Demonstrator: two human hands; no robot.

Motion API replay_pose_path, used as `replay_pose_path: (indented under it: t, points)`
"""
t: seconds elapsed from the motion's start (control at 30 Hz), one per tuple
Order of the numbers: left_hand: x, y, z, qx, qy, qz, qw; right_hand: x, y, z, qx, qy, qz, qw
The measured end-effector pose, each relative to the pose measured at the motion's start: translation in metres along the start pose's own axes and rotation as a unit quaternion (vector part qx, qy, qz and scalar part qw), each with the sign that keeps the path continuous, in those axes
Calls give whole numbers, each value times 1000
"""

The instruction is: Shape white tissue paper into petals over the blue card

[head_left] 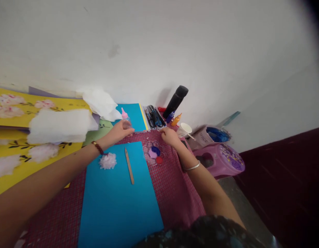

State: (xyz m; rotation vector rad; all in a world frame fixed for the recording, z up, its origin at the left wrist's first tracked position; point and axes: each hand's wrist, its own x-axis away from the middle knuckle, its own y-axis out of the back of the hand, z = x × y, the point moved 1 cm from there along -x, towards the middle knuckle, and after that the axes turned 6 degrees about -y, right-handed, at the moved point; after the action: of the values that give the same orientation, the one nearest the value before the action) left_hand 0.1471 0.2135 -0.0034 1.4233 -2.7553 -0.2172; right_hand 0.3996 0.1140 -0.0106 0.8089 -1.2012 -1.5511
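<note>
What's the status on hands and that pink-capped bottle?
Left hand shut on pink-capped bottle, held over the blue paper. Right hand at the checked cloth's far edge, grip unclear. Paint palette and pencil lie between them.

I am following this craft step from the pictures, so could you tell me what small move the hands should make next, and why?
Probably bring the small pink-capped bottle in the left hand over the paint palette. The bottle is gripped beside the palette, whose wells hold purple and red, and the right hand rests at the palette's far edge, seemingly steadying it.
</note>
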Motion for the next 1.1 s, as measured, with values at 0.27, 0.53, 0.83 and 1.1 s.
replay_pose_path:
  t: [0.27, 0.53, 0.83, 1.1]
  points:
    - [0, -2, 1, -27, -19, 2, 999, -10, -16, 52, -110, 124, 34, 986]
    - [7, -34, -14, -274, -148, 102, 945, 32, -4, 76, -335, 109, -67, 933]
    - [2, -40, -15, -290, -165, 118, 935, 11, 64, -18, -127, -108, -240, 956]
    - [2, -22, -8, -305, -136, 135, 933, -10, 68, -38, 97, -144, -141, 975]
